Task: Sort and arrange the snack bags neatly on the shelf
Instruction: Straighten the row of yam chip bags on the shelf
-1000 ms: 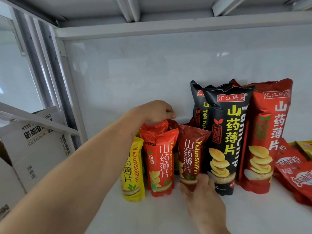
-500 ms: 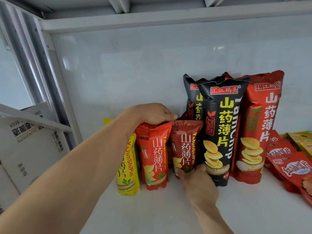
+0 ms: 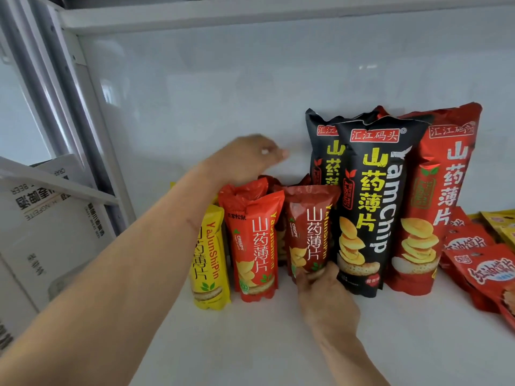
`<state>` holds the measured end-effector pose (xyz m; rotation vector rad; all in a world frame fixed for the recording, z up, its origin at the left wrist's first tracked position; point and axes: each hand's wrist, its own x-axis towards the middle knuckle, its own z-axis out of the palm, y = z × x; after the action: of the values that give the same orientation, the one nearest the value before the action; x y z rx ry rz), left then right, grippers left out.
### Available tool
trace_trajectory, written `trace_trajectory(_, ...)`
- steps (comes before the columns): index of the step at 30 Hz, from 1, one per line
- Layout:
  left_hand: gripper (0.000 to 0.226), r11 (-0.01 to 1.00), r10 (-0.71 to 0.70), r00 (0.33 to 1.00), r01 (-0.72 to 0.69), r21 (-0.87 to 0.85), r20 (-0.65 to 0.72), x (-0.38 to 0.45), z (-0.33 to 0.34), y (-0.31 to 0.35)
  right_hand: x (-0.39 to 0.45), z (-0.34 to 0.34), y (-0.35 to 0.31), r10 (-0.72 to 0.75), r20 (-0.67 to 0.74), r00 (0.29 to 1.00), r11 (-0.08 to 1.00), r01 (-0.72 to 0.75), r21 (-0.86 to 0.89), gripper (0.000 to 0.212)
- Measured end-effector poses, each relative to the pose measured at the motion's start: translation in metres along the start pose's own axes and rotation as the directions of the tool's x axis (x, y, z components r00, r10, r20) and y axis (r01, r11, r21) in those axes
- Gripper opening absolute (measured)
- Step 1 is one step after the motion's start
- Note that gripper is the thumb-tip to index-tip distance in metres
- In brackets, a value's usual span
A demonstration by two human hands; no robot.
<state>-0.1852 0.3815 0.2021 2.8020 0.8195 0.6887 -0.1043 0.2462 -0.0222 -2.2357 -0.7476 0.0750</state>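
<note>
The person is lining up the small snack bags in a row at the front of the shelf [image 3: 278, 344], to the left of the tall ones. The right hand [image 3: 323, 288] grips the bottom of a small dark red bag [image 3: 308, 232], fingers curled round its lower edge, and the bag stands upright just beside the tall black bag [image 3: 373, 207]. The left hand [image 3: 250, 160] is blurred and hovers just above the crumpled top of the small orange-red bag [image 3: 255, 240]; its fingers look loosely curled and seem to hold nothing, though the blur makes this uncertain. A yellow bag [image 3: 209, 260] stands at the left end of the row, partly hidden by the left forearm. Behind the black bag stands a second black one, and to its right a tall red bag [image 3: 443, 190]. Flat red packets [image 3: 479, 263] lie in a loose heap at the far right, not yet stood up.

The step in hand appears to be seating the dark red bag squarely in line. Next, it likely needs a small nudge so its face lines up with the orange-red bag, then the heap at the right wants sorting.
</note>
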Motion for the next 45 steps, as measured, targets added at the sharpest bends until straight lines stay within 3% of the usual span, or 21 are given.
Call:
trace_trajectory(2, 0.035, 0.983, -0.008, 0.942, -0.053, -0.174, -0.335, -0.020, -0.008, -0.004, -0.010, -0.004, -0.006, -0.028, -0.009, 1.000, 0.998, 0.028, 0.050, 0.050)
trace_trajectory(5, 0.027, 0.960, -0.115, 0.738, -0.091, -0.266, -0.665, -0.061, -0.001, -0.017, -0.023, -0.004, -0.017, -0.096, -0.031, 0.995, 0.989, 0.099, 0.112, 0.050)
trace_trajectory(9, 0.037, 0.920, -0.318, 0.506, -0.039, -0.390, -0.801, -0.110, 0.033, -0.038, -0.027, 0.004, -0.023, -0.127, -0.040, 0.991, 0.982, 0.131, 0.134, 0.055)
trace_trajectory(11, 0.049, 0.847, -0.474, 0.463, 0.006, -0.532, -0.749, -0.128, 0.058, -0.047, -0.025, 0.004, -0.024, -0.116, -0.056, 0.992, 0.981, 0.123, 0.153, 0.054)
trace_trajectory(15, 0.090, 0.675, -0.663, 0.540, 0.132, -0.726, -0.518, -0.158, 0.112, -0.060, -0.016, 0.001, -0.018, -0.056, -0.042, 0.998, 0.980, 0.063, 0.191, 0.047)
trace_trajectory(21, 0.123, 0.582, -0.689, 0.675, 0.295, -0.758, -0.266, -0.170, 0.136, -0.074, -0.010, 0.002, -0.010, 0.000, -0.071, 0.997, 0.971, 0.017, 0.238, 0.038)
trace_trajectory(27, 0.106, 0.539, -0.661, 0.735, 0.323, -0.778, -0.152, -0.170, 0.144, -0.082, -0.031, 0.010, -0.022, -0.187, 0.008, 0.982, 0.969, 0.183, 0.167, 0.040)
trace_trajectory(29, 0.104, 0.546, -0.656, 0.743, 0.341, -0.766, -0.137, -0.174, 0.146, -0.087, -0.035, 0.016, -0.028, -0.227, 0.052, 0.973, 0.968, 0.219, 0.126, 0.052)
trace_trajectory(33, 0.107, 0.569, -0.698, 0.692, 0.380, -0.729, -0.184, -0.178, 0.144, -0.104, -0.036, 0.029, -0.035, -0.243, 0.055, 0.968, 0.967, 0.237, 0.091, 0.081)
trace_trajectory(36, 0.111, 0.559, -0.695, 0.703, 0.394, -0.730, -0.153, -0.179, 0.153, -0.123, -0.033, 0.040, -0.038, -0.235, 0.067, 0.970, 0.967, 0.226, 0.117, 0.092)
trace_trajectory(40, 0.080, 0.558, -0.629, 0.775, 0.395, -0.730, -0.060, -0.186, 0.151, -0.121, -0.030, 0.049, -0.037, -0.246, 0.094, 0.965, 0.968, 0.240, 0.072, 0.085)
trace_trajectory(45, 0.065, 0.542, -0.621, 0.783, 0.403, -0.737, -0.029, -0.187, 0.153, -0.127, -0.026, 0.054, -0.038, -0.286, 0.105, 0.953, 0.956, 0.276, 0.097, 0.074)
